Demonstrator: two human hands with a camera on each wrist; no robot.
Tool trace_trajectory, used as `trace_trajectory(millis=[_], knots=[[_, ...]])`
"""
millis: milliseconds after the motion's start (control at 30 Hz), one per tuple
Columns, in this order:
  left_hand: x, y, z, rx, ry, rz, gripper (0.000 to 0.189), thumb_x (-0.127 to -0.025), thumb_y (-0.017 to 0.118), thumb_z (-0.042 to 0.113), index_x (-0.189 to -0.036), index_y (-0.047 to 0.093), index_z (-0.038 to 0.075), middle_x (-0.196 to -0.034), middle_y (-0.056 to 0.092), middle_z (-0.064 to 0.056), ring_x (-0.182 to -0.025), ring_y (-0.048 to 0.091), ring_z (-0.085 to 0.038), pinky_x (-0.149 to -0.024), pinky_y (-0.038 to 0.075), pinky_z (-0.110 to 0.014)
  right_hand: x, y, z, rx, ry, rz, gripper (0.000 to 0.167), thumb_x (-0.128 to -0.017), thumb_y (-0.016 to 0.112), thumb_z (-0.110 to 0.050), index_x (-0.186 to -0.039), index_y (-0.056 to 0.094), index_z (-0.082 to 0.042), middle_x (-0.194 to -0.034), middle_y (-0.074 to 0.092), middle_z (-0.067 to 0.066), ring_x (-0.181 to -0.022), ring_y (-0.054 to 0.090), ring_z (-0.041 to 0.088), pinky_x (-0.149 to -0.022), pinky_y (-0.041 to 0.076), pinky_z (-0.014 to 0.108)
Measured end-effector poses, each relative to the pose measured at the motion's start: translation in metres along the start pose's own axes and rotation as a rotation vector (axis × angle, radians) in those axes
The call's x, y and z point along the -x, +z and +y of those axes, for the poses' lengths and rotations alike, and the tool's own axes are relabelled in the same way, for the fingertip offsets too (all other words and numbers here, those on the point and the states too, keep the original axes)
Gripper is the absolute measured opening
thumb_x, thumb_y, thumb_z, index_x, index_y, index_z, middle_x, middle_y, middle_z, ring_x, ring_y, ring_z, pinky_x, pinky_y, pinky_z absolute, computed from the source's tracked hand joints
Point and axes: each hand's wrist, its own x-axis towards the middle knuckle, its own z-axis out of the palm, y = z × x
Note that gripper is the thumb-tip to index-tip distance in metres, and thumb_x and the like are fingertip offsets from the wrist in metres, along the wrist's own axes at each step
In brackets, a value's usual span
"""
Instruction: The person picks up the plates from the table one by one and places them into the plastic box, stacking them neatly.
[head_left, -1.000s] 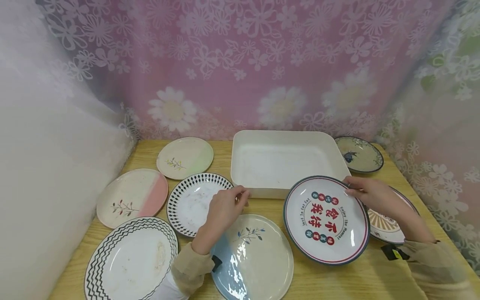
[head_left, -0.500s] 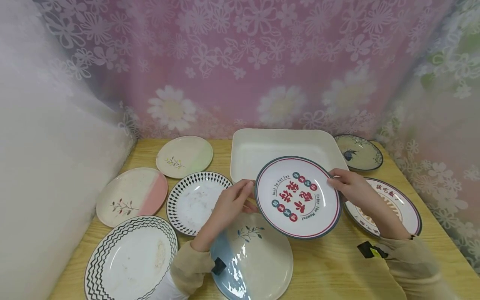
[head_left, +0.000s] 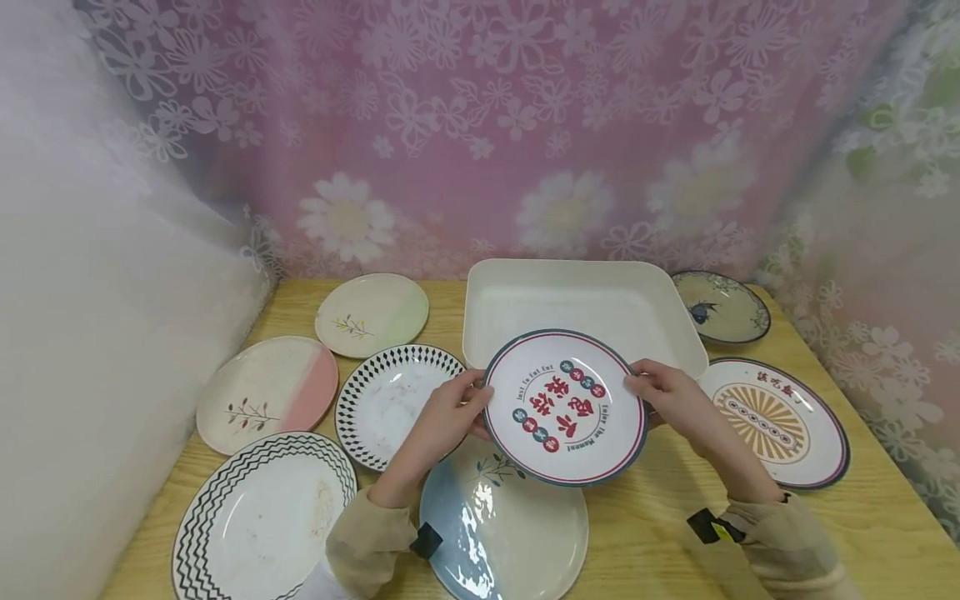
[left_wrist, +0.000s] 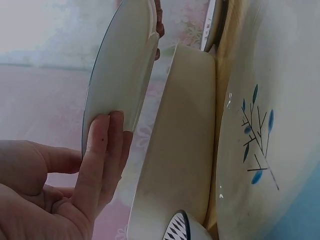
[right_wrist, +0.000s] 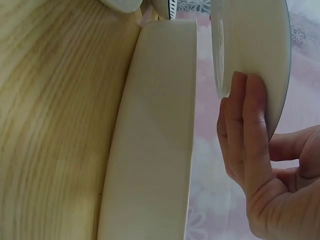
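A white plate (head_left: 566, 408) with a blue-green rim, a red ring and red Chinese characters is held in the air, its face tilted toward the head camera. My left hand (head_left: 448, 408) pinches its left edge, thumb on top and fingers spread under the base, as the left wrist view shows. On the opposite edge my right hand (head_left: 671, 400) grips the same way, its fingers (right_wrist: 255, 120) flat against the underside. The plate overlaps the front of a white rectangular tub (head_left: 585, 292) and a blue-and-cream plate (head_left: 517, 533) in the head view.
Left of the tub lie a green-and-cream plate (head_left: 371, 312), a pink-and-cream plate (head_left: 262, 387), a diamond-rimmed plate (head_left: 397, 400) and a zigzag-rimmed plate (head_left: 262, 517). To the right are a fish-patterned dish (head_left: 723, 308) and a sunburst plate (head_left: 780, 417). All rest on a wooden table (head_left: 862, 550).
My right hand has carried the red-character plate leftward from above the sunburst plate. My left hand, holding nothing a second ago, now grips its left edge. The plate is more centred before the tub.
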Motion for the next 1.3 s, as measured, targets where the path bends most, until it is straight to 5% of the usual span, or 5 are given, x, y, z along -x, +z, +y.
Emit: trace_trajectory(millis=[667, 867, 1033, 1200, 1300], knots=[[-0.003, -0.011, 0.005, 0.057, -0.026, 0.053, 0.039, -0.103, 0.055, 0.006, -0.140, 0.051, -0.006, -0.096, 0.073, -0.020, -0.064, 0.072, -0.022, -0.068, 0.062, -0.034, -0.009, 0.005, -0.001, -0.010, -0.045, 0.054, 0.054, -0.111, 0.042, -0.028, -0.151, 0.038, 0.008, -0.115, 0.065, 0.026, -0.079, 0.064, 0.016, -0.064, 0.059, 0.031], [-0.011, -0.012, 0.007, 0.072, -0.015, 0.116, 0.039, -0.104, 0.054, 0.006, -0.140, 0.050, -0.008, -0.093, 0.073, -0.020, -0.061, 0.071, -0.019, -0.070, 0.062, -0.032, -0.013, 0.001, 0.000, 0.011, -0.092, 0.168, 0.055, -0.110, 0.042, -0.036, -0.150, 0.044, 0.001, -0.131, 0.058, 0.029, -0.090, 0.065, 0.009, -0.070, 0.060, 0.028], [-0.022, -0.014, 0.011, 0.090, -0.011, 0.169, 0.040, -0.104, 0.053, 0.006, -0.140, 0.048, -0.010, -0.088, 0.071, -0.021, -0.060, 0.070, -0.017, -0.069, 0.062, -0.032, -0.014, -0.007, 0.008, 0.184, -0.193, 0.371, 0.044, -0.110, 0.045, -0.030, -0.142, 0.055, -0.001, -0.131, 0.060, 0.026, -0.111, 0.064, 0.033, -0.084, 0.060, 0.038], [-0.038, -0.012, 0.022, 0.103, -0.049, 0.219, 0.039, -0.105, 0.051, 0.009, -0.141, 0.048, -0.007, -0.091, 0.072, -0.020, -0.059, 0.069, -0.012, -0.070, 0.061, -0.027, -0.020, -0.019, 0.024, 0.346, -0.179, 0.514, 0.039, -0.108, 0.047, -0.019, -0.139, 0.056, 0.003, -0.144, 0.047, 0.032, -0.137, 0.036, 0.054, -0.108, 0.034, 0.068], [-0.051, -0.009, 0.028, 0.124, -0.072, 0.235, 0.039, -0.106, 0.050, 0.010, -0.141, 0.049, -0.005, -0.096, 0.072, -0.022, -0.058, 0.067, -0.009, -0.073, 0.062, -0.031, -0.024, -0.024, 0.036, 0.389, -0.157, 0.556, 0.039, -0.107, 0.047, -0.012, -0.140, 0.051, 0.009, -0.151, 0.035, 0.036, -0.144, 0.018, 0.059, -0.115, 0.017, 0.073]])
